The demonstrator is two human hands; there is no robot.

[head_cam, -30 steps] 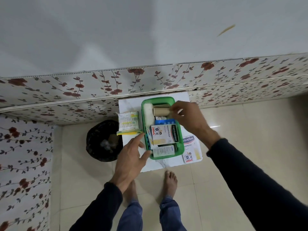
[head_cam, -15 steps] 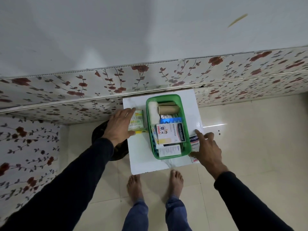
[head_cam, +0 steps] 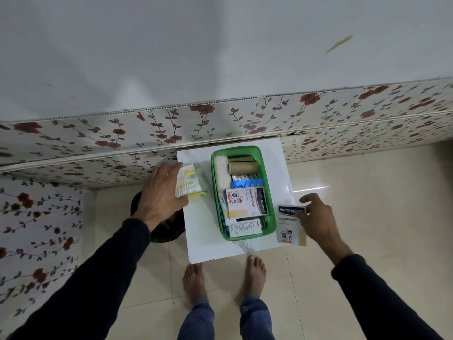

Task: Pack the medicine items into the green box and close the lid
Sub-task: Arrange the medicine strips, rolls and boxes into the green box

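Note:
The open green box stands on a small white table. Inside lie a white gauze roll, a brown bandage roll, blue blister strips, a Hansaplast carton and a white carton. Left of the box, my left hand grips a cotton swab packet, tilted above a yellow-green strip. At the table's right edge, my right hand closes on a second Hansaplast carton, thumb on its top. No lid is in view.
A black bin sits on the floor under the table's left side. My bare feet stand just before the table. A floral-panelled wall runs directly behind it. Glossy tiled floor spreads to the right.
My right hand left the bandage roll in the box and came down onto the Hansaplast carton at the right. My left hand went from the box's side to the swab packet.

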